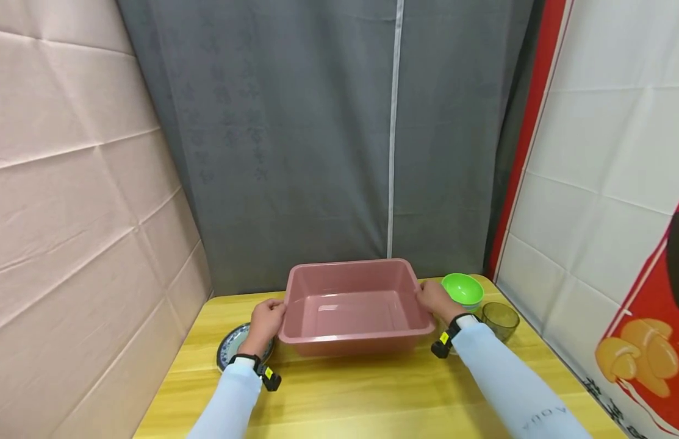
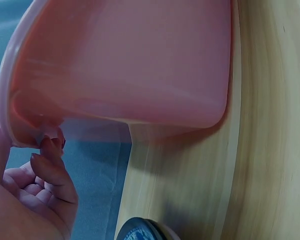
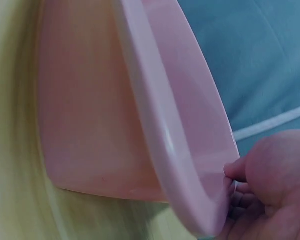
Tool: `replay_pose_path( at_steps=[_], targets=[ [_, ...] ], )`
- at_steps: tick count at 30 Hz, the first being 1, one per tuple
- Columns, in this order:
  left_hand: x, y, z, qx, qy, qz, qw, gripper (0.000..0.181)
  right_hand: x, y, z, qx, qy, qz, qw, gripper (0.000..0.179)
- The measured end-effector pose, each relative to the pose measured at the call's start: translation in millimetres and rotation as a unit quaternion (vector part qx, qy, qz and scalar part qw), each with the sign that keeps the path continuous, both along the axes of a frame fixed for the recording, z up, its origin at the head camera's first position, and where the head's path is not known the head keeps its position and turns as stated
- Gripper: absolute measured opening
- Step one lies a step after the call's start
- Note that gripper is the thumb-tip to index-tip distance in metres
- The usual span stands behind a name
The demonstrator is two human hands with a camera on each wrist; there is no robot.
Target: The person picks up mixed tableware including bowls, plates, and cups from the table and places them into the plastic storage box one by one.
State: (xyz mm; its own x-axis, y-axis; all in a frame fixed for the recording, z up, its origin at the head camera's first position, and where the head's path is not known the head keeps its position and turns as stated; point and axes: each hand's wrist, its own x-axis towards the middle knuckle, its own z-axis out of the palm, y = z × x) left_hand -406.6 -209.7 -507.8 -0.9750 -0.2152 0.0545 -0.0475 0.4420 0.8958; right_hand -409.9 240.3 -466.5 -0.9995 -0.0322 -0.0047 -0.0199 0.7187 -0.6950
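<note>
The pale yellow wood-grain table [image 1: 339,402] is stretching bare-topped across the foreground, so nothing there is posing a hazard. Just beyond, the round blue-and-white patterned plate [image 1: 227,349] is lying partly under the left forearm; a careless drop of that wrist could be knocking it. The left hand [image 1: 266,320] is pinching the left end of the wide, rectangular pink plastic tub [image 1: 355,339], its fingertips curling under the rim. The tub, its inside bare, is sitting between both hands over the middle of the table (whether its base is touching the wood or hanging just above, I cannot say for sure). The right hand [image 1: 435,300] is clamping the opposite rim, thumb on top and fingers beneath. Both holds are looking shallow, so the smooth plastic could be slipping, or one end could be dipping if the hands are pulling unevenly. Near the right forearm, the amber see-through glass cup [image 1: 501,321] is standing in reach of an elbow swing. Farther back, the bright green round bowl [image 1: 462,288] is sitting right by the right hand, where a sideways shove could be toppling it. Behind everything, the grey cloth curtain [image 1: 295,152] is hanging close enough for the tub's far rim to be brushing it, should it be pushed back.
</note>
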Motion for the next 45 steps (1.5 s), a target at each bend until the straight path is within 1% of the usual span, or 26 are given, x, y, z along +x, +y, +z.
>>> replay_pose_path(
  at_steps=[4, 8, 15, 20, 22, 26, 33, 37, 39, 42, 43, 45],
  targets=[
    [0.4, 4.1, 2.0, 0.012, 0.001, 0.005, 0.9999, 0.039, -11.9, 3.7, 0.1, -0.002, -0.008, 0.002, 1.0, 0.031],
    [-0.5, 6.6, 1.7, 0.026, -0.004, 0.002, 0.9996, 0.039, -21.1, 5.9, -2.7, 0.013, -0.002, 0.0, 0.9999, 0.032],
    [-1.8, 7.1, -1.8, 0.046, -0.022, 0.007, 0.9987, 0.039, -25.7, 6.3, -4.6, 0.017, -0.006, -0.003, 0.9998, 0.033],
    [-3.6, 5.0, -4.2, 0.045, -0.016, 0.01, 0.9988, 0.039, -27.8, 5.0, -6.2, 0.009, -0.011, -0.007, 0.9999, 0.033],
    [-4.5, 4.1, -4.7, 0.042, -0.01, 0.008, 0.9991, 0.039, -27.8, 4.2, -6.5, 0.002, -0.015, -0.01, 0.9998, 0.034],
    [-5.0, 3.4, -4.5, 0.045, -0.016, 0.009, 0.9988, 0.039, -27.4, 3.3, -6.4, -0.007, -0.022, -0.013, 0.9996, 0.035],
    [-3.5, 4.0, -4.0, 0.052, -0.015, 0.005, 0.9985, 0.04, -24.9, 1.2, -5.7, -0.016, -0.023, -0.011, 0.9996, 0.036],
    [-4.3, 4.5, -3.5, 0.055, -0.026, 0.008, 0.9981, 0.041, -23.2, -0.2, -5.2, -0.015, -0.025, -0.014, 0.9995, 0.035],
    [-4.9, 4.4, -3.7, 0.054, -0.025, 0.008, 0.9982, 0.042, -22.5, -0.8, -4.3, -0.018, -0.027, -0.013, 0.9994, 0.037],
    [-5.2, 3.5, -3.8, 0.039, -0.022, 0.006, 0.999, 0.044, -19.8, -0.8, -2.2, -0.015, -0.025, -0.009, 0.9995, 0.045],
    [-3.9, 2.6, -3.1, 0.025, -0.017, 0.005, 0.9995, 0.046, -17.9, -0.4, -0.7, -0.01, -0.022, -0.006, 0.9997, 0.05],
    [-0.6, -0.5, -0.4, -0.005, -0.01, 0.002, 0.9999, 0.046, -9.5, 0.4, 5.2, -0.004, -0.011, 0.003, 0.9999, 0.06]
  ],
)
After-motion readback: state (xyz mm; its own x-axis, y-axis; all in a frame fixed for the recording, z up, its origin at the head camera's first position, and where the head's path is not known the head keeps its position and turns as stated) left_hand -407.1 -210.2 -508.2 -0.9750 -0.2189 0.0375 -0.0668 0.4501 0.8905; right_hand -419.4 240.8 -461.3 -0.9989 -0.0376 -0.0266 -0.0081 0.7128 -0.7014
